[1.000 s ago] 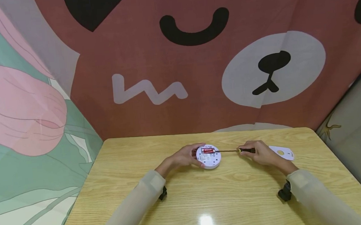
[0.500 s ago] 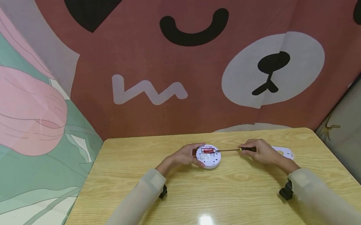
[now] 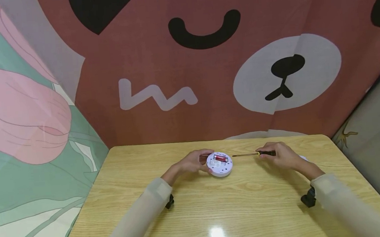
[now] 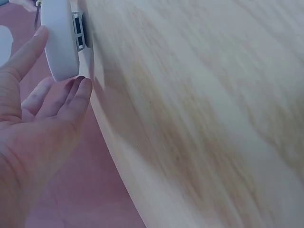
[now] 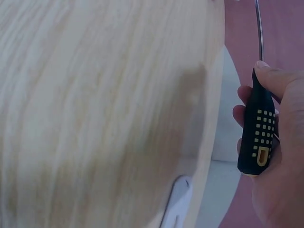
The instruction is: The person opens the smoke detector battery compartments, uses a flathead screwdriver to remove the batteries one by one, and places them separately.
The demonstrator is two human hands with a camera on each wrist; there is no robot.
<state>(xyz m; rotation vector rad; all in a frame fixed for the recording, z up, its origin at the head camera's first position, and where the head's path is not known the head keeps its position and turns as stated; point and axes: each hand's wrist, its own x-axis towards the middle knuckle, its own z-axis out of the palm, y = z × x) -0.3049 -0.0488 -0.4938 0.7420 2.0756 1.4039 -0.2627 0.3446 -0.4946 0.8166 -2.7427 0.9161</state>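
In the head view my left hand (image 3: 191, 162) holds the left edge of a round white smoke alarm (image 3: 219, 169) above the table. Its back faces up, with red batteries (image 3: 220, 158) showing in a recess. In the left wrist view a vented part (image 4: 79, 31) sticks out from the alarm's other face, and my thumb touches its rim. My right hand (image 3: 281, 157) grips a black-and-yellow screwdriver (image 3: 266, 153). In the right wrist view the thumb lies at the front of the handle (image 5: 259, 123). The screwdriver's tip points left at the alarm, a small gap away.
A white plate (image 5: 178, 204) lies on the wooden table (image 3: 197, 214), mostly hidden by my right hand in the head view. A brown bear-print cloth (image 3: 164, 128) hangs behind the table's far edge.
My right hand has drawn the screwdriver right and slightly up, so its tip has left the batteries. The smoke alarm has turned slightly, tilting the battery recess. More of the white plate is hidden.
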